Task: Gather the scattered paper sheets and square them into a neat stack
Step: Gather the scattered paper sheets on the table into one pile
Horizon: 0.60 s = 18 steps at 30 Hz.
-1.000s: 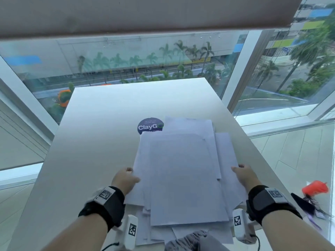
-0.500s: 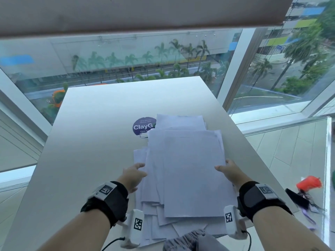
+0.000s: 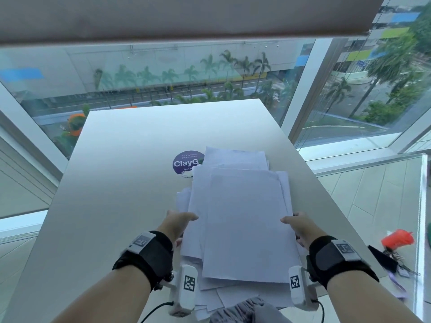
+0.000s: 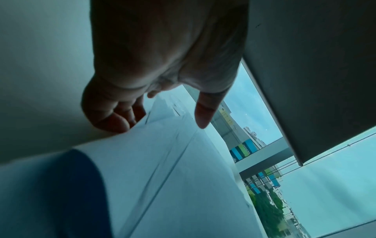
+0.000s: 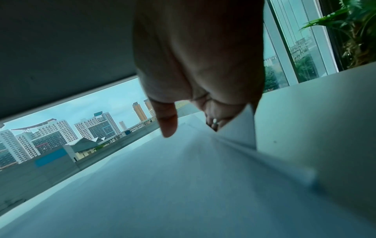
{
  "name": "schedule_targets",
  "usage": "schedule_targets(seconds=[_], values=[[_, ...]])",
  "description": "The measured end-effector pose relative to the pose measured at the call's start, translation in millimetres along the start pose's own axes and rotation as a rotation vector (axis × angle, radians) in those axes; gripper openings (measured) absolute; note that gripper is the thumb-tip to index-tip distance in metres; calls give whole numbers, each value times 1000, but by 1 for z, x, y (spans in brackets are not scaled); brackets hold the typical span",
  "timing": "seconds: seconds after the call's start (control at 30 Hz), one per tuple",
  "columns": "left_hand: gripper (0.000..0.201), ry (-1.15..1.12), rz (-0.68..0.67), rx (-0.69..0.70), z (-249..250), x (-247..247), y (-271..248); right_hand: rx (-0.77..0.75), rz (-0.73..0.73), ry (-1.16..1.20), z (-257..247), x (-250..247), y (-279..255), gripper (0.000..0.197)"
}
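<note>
Paper sheets (image 3: 245, 220), white and blank, lie in a loose overlapping pile on the near right part of the grey table (image 3: 121, 183), edges fanned and uneven, some overhanging its near edge. The left hand (image 3: 177, 223) and right hand (image 3: 300, 226) flank the pile, fingers curled under its side edges, thumbs on top. A purple round sticker (image 3: 185, 162) lies partly under the far-left sheets.

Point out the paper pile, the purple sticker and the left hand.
paper pile (image 3: 247, 220), head view, middle of the top sheet
purple sticker (image 3: 185, 162), head view, its printed face
left hand (image 3: 176, 223), head view, back of the hand
</note>
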State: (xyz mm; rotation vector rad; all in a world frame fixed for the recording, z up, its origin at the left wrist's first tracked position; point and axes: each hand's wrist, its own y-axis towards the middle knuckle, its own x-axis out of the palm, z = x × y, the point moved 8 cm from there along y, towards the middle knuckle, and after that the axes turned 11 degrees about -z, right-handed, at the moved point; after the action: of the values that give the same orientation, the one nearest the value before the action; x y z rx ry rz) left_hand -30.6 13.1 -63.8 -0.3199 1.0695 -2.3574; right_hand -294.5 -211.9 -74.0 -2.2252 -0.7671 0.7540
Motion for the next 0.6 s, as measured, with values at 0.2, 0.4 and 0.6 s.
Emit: schedule_targets(seconds=[0.2, 0.4, 0.6], values=[[90, 164, -116, -15, -6, 22, 3, 64, -177, -56, 10, 15, -8, 67], [72, -4, -202, 72, -1, 21, 8, 79, -43, 83, 18, -5, -7, 51], [65, -54, -309, 67, 8, 39, 3, 75, -133, 22, 5, 10, -11, 71]])
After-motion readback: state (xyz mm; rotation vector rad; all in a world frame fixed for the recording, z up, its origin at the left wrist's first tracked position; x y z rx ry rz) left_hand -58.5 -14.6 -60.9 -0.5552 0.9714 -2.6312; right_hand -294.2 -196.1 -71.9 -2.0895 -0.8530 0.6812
